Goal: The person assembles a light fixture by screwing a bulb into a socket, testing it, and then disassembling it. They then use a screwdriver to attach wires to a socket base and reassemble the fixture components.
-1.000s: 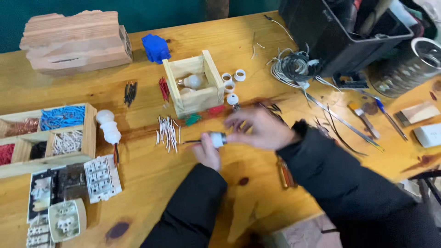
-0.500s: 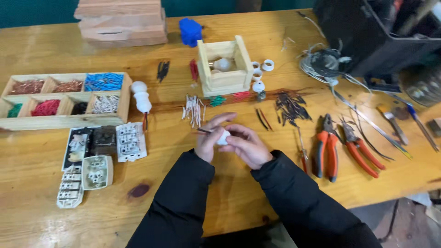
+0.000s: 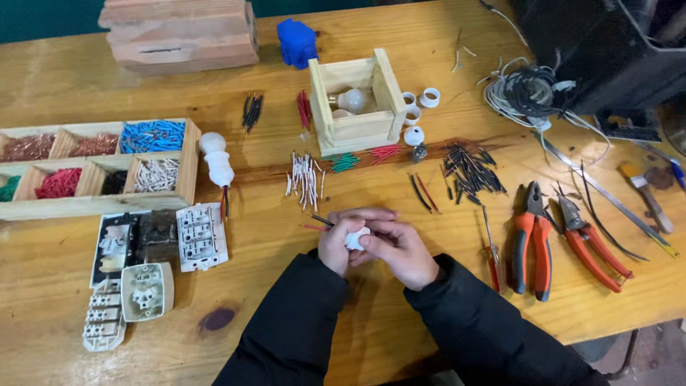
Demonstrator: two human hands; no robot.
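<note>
Wooden workbench [image 3: 429,300], covered in electrical parts. Far left, a wooden divided tray [image 3: 187,168] of sorted wire offcuts: blue, red, white, copper. Far centre, a small open wooden box [image 3: 355,132] with a light bulb [image 3: 351,100] lying in it. Right, two red-handled pliers [image 3: 532,243] lying flat, well apart from the hands.

Step in hand, as I judge it: wiring a small white lamp socket [image 3: 357,239], held at the near centre of the bench between both hands. Left hand [image 3: 341,241] wraps it from the left, fingers curled and pressed around the body. Right hand [image 3: 400,249] covers it from the right, thumb and forefinger pinching its end. Thin red and black wires [image 3: 316,222] stick out to the left of the left hand.

Next move likely calls for a firm grip on the socket and fine fingertip work at the wires.

Socket itself: white, small, rounded, mostly hidden by fingers; its terminals cannot be seen.
</note>
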